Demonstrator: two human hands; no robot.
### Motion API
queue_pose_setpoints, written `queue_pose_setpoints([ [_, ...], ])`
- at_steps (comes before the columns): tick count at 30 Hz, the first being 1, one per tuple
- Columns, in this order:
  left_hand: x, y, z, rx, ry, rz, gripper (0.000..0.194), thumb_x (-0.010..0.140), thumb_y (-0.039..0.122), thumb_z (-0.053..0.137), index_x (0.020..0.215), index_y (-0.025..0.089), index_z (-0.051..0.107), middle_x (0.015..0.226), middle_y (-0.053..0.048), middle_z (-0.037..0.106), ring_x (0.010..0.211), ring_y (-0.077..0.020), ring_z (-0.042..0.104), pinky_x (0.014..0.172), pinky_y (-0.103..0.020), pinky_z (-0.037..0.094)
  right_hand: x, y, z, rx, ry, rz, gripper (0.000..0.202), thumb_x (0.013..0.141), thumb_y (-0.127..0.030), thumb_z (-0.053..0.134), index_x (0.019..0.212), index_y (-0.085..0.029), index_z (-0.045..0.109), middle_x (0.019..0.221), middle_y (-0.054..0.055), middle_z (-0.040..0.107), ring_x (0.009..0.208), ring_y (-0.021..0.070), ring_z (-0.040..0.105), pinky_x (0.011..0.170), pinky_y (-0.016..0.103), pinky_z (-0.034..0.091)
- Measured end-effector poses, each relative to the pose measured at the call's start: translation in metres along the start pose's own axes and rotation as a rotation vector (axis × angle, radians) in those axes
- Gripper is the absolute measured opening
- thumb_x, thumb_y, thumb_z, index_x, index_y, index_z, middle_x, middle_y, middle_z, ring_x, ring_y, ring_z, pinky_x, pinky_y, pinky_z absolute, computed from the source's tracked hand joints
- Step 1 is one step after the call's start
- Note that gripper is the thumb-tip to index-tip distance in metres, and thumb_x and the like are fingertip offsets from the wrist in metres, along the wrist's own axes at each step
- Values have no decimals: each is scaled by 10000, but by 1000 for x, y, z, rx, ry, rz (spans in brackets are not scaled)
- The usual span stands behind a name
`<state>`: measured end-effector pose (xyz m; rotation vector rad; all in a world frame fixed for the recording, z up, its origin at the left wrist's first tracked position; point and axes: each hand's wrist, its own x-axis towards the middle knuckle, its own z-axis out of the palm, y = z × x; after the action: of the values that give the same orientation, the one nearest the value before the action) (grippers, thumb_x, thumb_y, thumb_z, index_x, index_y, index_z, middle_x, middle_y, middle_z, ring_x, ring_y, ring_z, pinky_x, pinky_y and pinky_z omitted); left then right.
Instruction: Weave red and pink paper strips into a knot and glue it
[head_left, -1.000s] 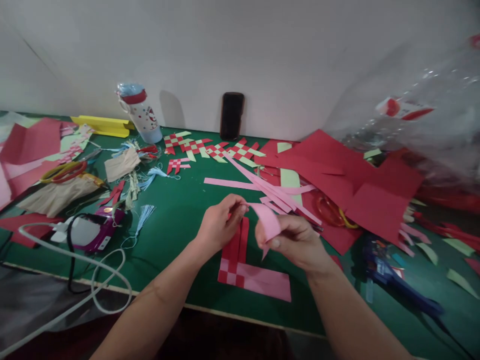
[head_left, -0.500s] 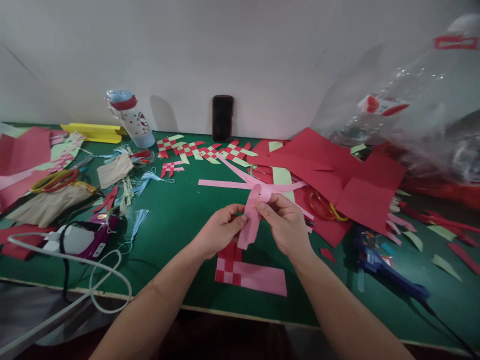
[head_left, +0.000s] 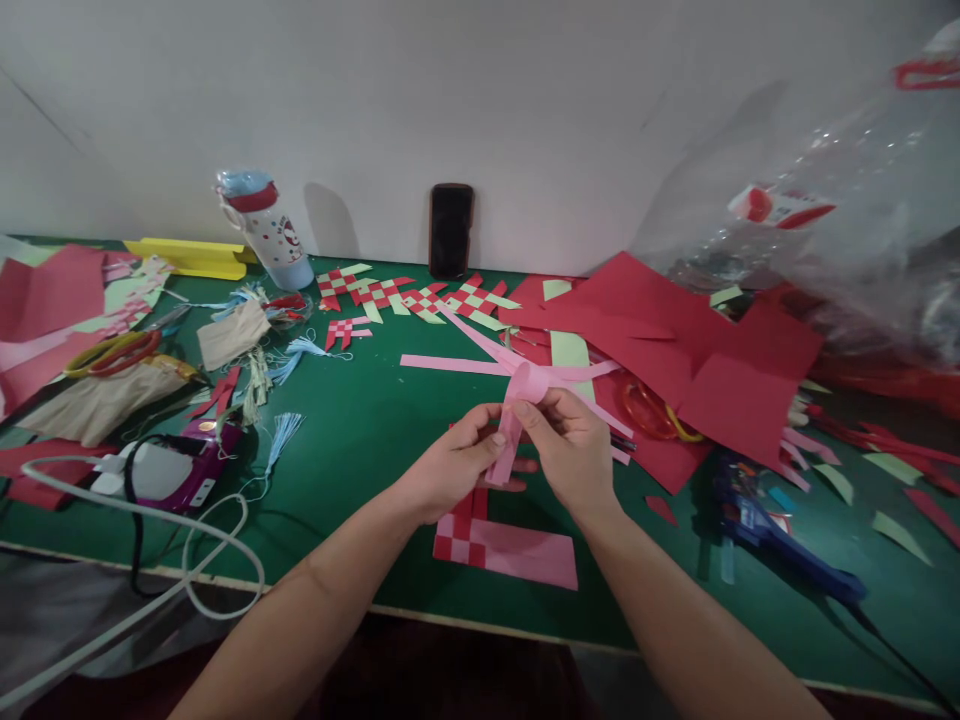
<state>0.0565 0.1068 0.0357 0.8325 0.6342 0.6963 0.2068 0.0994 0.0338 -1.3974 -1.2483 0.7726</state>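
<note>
A pink paper strip [head_left: 511, 440], bent over into a loop at its top, is held between my two hands above the table. My left hand [head_left: 457, 462] pinches its left edge with thumb and finger, while other fingertips show behind the paper. With thumb and fingers, my right hand [head_left: 571, 440] grips the strip's upper right part near the bend. Below them lies a woven paper piece [head_left: 459, 540] with a red and pink checked corner; its pink strips run right and its red strips run up beneath my left hand. Loose pink strips [head_left: 454, 365] lie behind the hands.
Woven red and green pieces [head_left: 427, 300] line the back, before a phone [head_left: 451, 230] and a bottle [head_left: 268, 230]. Red paper sheets [head_left: 739, 400] and a blue glue gun [head_left: 787, 550] lie right. At left are scissors [head_left: 112, 355], tassels [head_left: 285, 435] and a white cable [head_left: 217, 530].
My left hand's fingers have moved behind the pink strip, and their tips now show past its right side. The strip looks narrower than before. The view has shifted slightly.
</note>
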Motion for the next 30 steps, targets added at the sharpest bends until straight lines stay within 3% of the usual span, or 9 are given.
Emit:
queue_pose_setpoints([
  [9, -1, 2, 6, -36, -20, 5, 293, 950, 137, 470, 1234, 204, 451, 1251, -133, 568, 932, -197, 701, 759, -352, 604, -3, 2, 3, -50, 47, -6, 265, 825, -465, 659, 877, -204, 650, 771, 16, 668, 667, 166, 609, 617, 311, 525],
  [22, 0, 1, 7, -26, 27, 18, 284, 954, 91, 426, 1217, 191, 457, 1250, -129, 572, 926, -177, 699, 761, -321, 604, -5, 5, 5, -107, 61, -46, 238, 828, -443, 657, 852, -206, 648, 785, 17, 669, 685, 169, 613, 636, 307, 506],
  [30, 1, -3, 5, -24, 29, 45, 310, 919, 132, 514, 1218, 197, 462, 1217, -119, 587, 949, -190, 687, 774, -347, 601, -5, 0, 5, -133, 64, -46, 231, 821, -433, 655, 816, -203, 643, 757, 7, 635, 645, 154, 573, 593, 296, 478],
])
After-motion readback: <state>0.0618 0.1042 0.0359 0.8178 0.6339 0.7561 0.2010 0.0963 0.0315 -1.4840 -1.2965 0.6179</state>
